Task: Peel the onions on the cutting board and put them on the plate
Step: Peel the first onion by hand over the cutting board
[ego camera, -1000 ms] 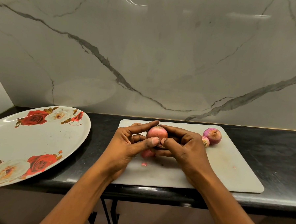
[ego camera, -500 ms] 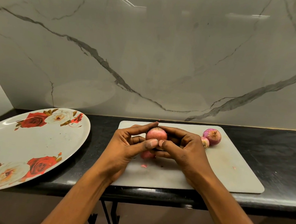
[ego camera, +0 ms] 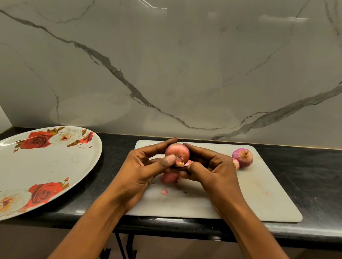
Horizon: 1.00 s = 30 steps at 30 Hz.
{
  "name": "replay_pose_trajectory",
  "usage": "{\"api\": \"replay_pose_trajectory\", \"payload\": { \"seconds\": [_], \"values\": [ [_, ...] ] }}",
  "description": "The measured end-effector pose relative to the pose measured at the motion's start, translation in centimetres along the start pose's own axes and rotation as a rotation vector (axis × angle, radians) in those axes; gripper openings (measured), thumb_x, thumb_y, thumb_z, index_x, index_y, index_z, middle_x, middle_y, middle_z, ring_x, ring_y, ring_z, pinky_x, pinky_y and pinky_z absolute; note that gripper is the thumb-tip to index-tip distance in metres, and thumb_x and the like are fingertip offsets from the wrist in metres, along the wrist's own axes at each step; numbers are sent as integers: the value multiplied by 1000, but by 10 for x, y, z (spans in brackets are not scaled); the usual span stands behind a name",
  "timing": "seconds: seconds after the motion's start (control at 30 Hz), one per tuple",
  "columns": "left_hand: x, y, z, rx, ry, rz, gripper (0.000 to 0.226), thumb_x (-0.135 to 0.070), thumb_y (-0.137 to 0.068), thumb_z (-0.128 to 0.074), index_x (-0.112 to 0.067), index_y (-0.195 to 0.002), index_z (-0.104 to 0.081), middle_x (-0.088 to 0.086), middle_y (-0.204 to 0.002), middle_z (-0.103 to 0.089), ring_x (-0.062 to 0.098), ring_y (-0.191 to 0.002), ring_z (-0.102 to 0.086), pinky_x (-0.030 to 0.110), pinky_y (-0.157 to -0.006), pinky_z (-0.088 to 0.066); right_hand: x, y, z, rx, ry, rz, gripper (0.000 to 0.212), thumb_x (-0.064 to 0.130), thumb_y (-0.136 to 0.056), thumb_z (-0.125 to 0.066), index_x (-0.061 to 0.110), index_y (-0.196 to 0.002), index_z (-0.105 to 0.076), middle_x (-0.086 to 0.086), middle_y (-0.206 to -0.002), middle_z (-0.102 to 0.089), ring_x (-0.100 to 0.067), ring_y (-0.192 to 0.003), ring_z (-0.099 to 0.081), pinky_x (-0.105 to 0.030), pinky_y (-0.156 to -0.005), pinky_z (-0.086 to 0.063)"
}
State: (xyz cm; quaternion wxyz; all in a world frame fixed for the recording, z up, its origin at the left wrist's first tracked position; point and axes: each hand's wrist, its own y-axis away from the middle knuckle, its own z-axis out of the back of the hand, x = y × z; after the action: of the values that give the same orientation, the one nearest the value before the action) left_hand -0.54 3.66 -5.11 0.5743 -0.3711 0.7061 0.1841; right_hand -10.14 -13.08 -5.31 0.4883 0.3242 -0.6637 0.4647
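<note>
Both hands hold a pink onion [ego camera: 177, 152] just above the white cutting board [ego camera: 251, 197]. My left hand [ego camera: 142, 169] curls round its left side, the thumb pressed at the torn root end. My right hand [ego camera: 209, 171] cups the right side, its thumb tip near the same spot. A piece of pink skin [ego camera: 169, 177] lies on the board under the hands. Two more unpeeled onions sit at the board's back right: a larger purple one [ego camera: 244, 158] and a small one [ego camera: 236, 164] partly behind my right hand. The rose-patterned plate [ego camera: 25, 173] lies at the left, empty.
The board lies on a black counter [ego camera: 321, 186] against a marble wall. Small skin scraps [ego camera: 164, 192] dot the board. The plate's near edge hangs past the counter's front edge.
The onion has been turned in my hands, so its torn root end now faces me, and my thumbs have shifted onto it. The view has tilted slightly.
</note>
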Motion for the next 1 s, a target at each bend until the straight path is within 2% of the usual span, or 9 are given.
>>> {"api": "replay_pose_trajectory", "payload": {
  "seconds": [0.1,0.17,0.27,0.37,0.57,0.67,0.83,1.0],
  "values": [
    [0,0,-1,-12,-17,-17,54,-11,-83,-75,-14,-136,-69,9,-123,-77,29,-116,-73,35,-95,-61,-2,0,0,-31,26,8,40,-7,-96,-64,14,-129,-72,-4,-120,-78,-22,-110,-76,-38,-81,-65],
    [0,0,0,-33,-34,-33,53,-12,-81,-78,-17,-134,-70,8,-128,-74,31,-119,-71,38,-96,-61,-3,1,0,-74,31,11,33,-1,-97,-67,12,-127,-73,-7,-117,-78,-26,-106,-77,-45,-82,-65],
    [2,0,1,-62,-42,-49,54,-10,-80,-80,-19,-131,-67,8,-130,-72,30,-120,-71,37,-94,-61,0,4,0,-120,71,34,15,9,-94,-75,9,-108,-79,-9,-98,-81,-27,-90,-80,-49,-80,-65],
    [3,0,2,-78,-76,-61,54,-8,-79,-81,-18,-130,-64,7,-128,-72,29,-118,-72,35,-89,-61,-1,6,-3,-90,197,46,12,18,-89,-81,11,-99,-81,-6,-89,-81,-23,-86,-80,-48,-78,-66],
    [4,1,3,-81,-132,-56,53,-5,-74,-84,-19,-123,-68,3,-127,-71,29,-114,-73,34,-84,-63,-2,4,-3,-91,237,17,3,12,-91,-79,14,-91,-82,-4,-84,-81,-23,-83,-80,-48,-78,-66],
    [4,1,3,-70,-141,-55,52,-4,-75,-84,-20,-122,-69,2,-125,-71,30,-114,-73,36,-85,-63,-1,4,-4,-96,238,14,10,6,-92,-76,12,-86,-81,-5,-81,-79,-23,-80,-79,-45,-75,-67],
    [5,0,1,-37,-166,-54,48,-6,-81,-80,-21,-125,-68,6,-124,-73,29,-115,-72,36,-89,-62,4,5,-5,-61,229,-31,12,4,-98,-65,3,-89,-72,-11,-81,-78,-24,-74,-80,-41,-65,-66],
    [6,-1,1,-2,-162,-35,46,-8,-89,-76,-23,-131,-65,14,-128,-72,34,-118,-71,47,-101,-59,6,4,-5,-54,175,-83,17,2,-101,-57,0,-88,-68,-14,-80,-76,-31,-71,-79,-43,-64,-66]
  ]
}}
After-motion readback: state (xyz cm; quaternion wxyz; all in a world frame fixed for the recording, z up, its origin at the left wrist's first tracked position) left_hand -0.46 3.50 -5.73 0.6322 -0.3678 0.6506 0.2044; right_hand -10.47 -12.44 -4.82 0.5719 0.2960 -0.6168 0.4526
